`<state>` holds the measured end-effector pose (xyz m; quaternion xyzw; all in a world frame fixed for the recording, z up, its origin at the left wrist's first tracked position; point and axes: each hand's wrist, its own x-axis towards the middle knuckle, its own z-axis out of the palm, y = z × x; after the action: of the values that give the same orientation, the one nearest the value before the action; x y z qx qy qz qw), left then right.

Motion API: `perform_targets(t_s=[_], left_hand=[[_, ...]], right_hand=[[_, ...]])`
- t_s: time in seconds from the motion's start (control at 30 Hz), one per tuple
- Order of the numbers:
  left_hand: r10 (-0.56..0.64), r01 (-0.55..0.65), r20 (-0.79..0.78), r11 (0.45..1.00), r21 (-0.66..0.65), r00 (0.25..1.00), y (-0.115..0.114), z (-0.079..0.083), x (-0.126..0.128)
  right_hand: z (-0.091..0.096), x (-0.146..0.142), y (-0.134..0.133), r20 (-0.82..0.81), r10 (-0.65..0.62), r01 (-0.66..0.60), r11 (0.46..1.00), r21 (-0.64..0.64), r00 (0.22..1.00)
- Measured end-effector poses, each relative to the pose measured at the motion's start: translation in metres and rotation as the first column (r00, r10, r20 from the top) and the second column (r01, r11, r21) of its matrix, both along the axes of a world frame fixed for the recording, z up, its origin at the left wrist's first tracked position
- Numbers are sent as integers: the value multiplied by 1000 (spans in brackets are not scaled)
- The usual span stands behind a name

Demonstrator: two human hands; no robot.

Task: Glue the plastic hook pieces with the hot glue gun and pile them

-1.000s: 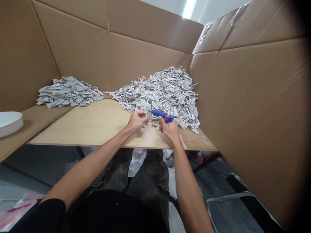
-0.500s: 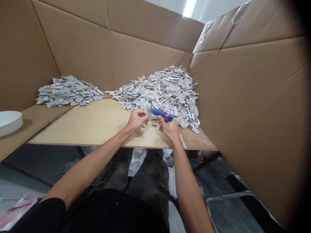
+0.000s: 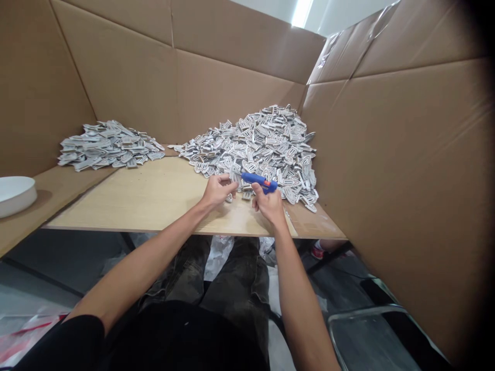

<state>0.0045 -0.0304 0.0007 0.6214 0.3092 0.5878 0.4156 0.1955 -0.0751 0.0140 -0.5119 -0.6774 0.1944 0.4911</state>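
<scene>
My right hand (image 3: 267,203) is wrapped round the handle of a small blue glue gun (image 3: 253,178) with an orange-red patch on its side. Its thin nozzle points left, close to a flat whitish cut-out piece (image 3: 234,176); whether the tip touches it I cannot tell. That piece is pinched upright between the thumb and fingers of my left hand (image 3: 217,191). Just beyond both hands rises a large heap of white and grey slotted cut-outs (image 3: 266,141). One loose cut-out (image 3: 246,196) lies on the board between my hands.
A smaller pile of similar pieces (image 3: 110,147) lies at the back left. A white round dish (image 3: 17,196) stands on cardboard at the far left. Tall cardboard walls (image 3: 240,77) enclose the wooden tabletop (image 3: 127,201). A metal-framed chair (image 3: 371,330) is below right.
My right hand and the glue gun have shifted very slightly to the right. My left hand stays put with its piece.
</scene>
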Motion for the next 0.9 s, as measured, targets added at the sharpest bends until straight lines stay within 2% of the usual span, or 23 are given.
perform_targets(t_s=[0.23,0.4,0.57,0.67,0.77,0.9], left_hand=[[11,-11,29,1000,-19,1000,-2,3,2],[39,-39,-2,999,26,999,-3,1,1],[167,-161,-41,978,134,985,-4,-2,-1],[194,-185,-33,968,171,981,-2,-4,-2],[203,-191,-32,956,223,979,4,-5,-4],[182,-182,21,959,218,983,11,-5,-4]], right_hand=[[0,-3,-1,-62,30,-32,999,-32,998],[4,-4,-4,-8,10,-11,1000,-15,1000],[9,-11,-4,88,-67,55,990,131,994],[9,-15,-4,171,-125,84,969,232,977],[5,-20,-4,330,-198,89,944,316,923],[-1,-26,-6,587,-262,25,924,381,766]])
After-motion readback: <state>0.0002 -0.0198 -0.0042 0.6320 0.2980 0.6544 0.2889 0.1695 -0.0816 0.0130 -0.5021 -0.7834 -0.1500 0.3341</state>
